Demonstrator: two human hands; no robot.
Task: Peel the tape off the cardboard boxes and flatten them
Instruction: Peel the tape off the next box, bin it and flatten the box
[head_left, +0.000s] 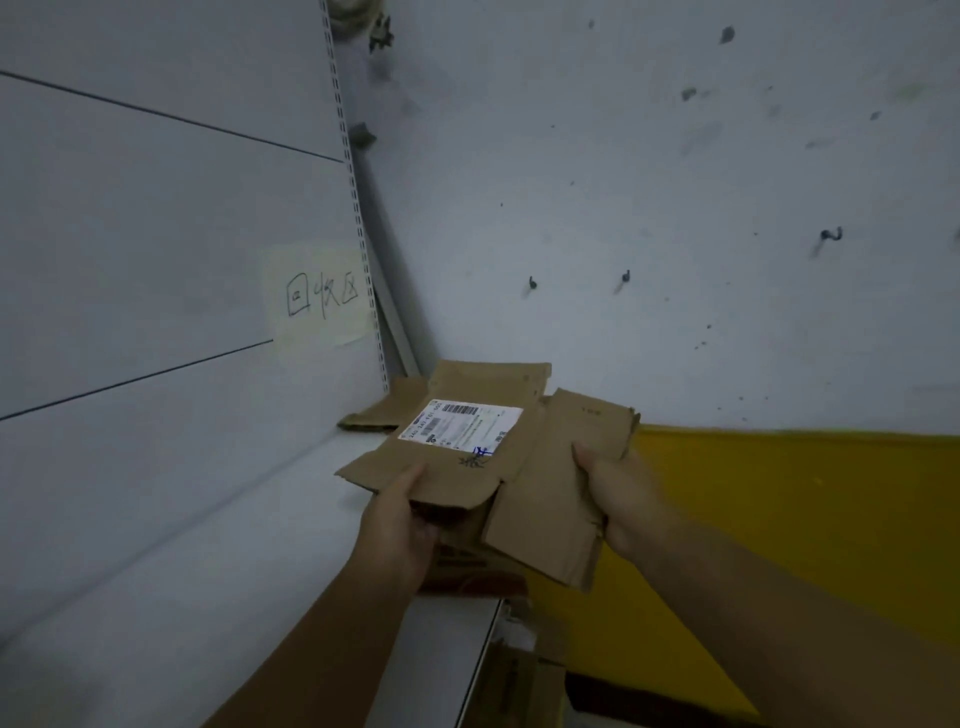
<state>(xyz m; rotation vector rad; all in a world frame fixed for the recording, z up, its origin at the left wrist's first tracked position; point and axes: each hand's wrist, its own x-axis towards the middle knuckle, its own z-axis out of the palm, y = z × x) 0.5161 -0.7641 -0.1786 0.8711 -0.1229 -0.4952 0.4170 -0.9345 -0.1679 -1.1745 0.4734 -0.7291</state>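
Note:
Both hands hold a flattened brown cardboard box (467, 452) over the far end of a white shelf (291, 545). A white shipping label (460, 423) with a barcode sits on its top face. My left hand (402, 519) grips the near left edge, thumb on top. My right hand (618, 493) grips a flattened cardboard panel (556, 483) on the right side, thumb on top. Under them lies a printed cardboard piece (467, 569) on the shelf. Another flattened brown box (387, 408) rests in the shelf's far corner.
A paper note (322, 296) with handwritten characters is stuck on the white back panel, left. A slotted metal upright (358, 208) runs up the corner. The marked white wall carries small hooks (626, 276). A yellow band (779, 493) runs along the lower right. More cardboard (519, 680) sits below the shelf edge.

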